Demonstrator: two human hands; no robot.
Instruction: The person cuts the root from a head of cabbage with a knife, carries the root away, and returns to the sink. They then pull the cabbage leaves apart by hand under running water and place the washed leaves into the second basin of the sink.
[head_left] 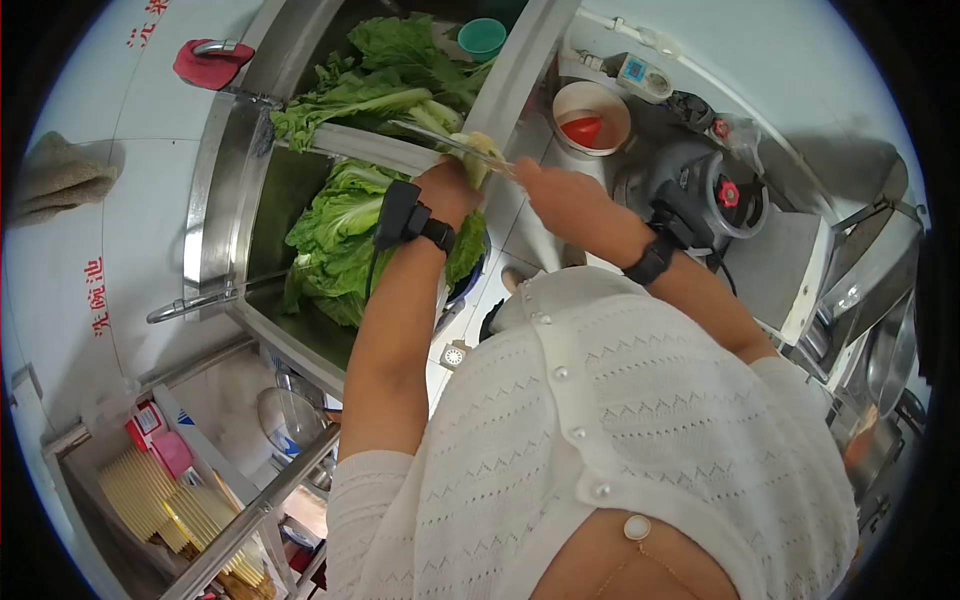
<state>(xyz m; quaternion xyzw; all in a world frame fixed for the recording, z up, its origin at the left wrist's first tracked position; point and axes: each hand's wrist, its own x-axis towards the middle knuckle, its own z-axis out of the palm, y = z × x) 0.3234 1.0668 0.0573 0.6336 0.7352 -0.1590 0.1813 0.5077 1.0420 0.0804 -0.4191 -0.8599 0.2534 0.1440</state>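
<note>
My right hand (565, 200) is closed around the handle of a knife (440, 137), its long thin blade pointing left. The blade lies across the pale stem end of a leafy cabbage (474, 165). Closed on that cabbage just under the blade is my left hand (450, 190), its fingers partly hidden. Green leaves (463, 265) hang below this hand, over a dark blue rim. More leafy greens (335, 245) fill the near sink basin, left of my left wrist. Another heap of greens (390, 60) lies in the far basin.
A steel divider (375, 147) separates the two sink basins. The far one also holds a green bowl (482, 38). On the right are a white bucket (592, 105) with something red inside and a gas cylinder (700, 185). A shelf (240, 535) with chopsticks stands lower left.
</note>
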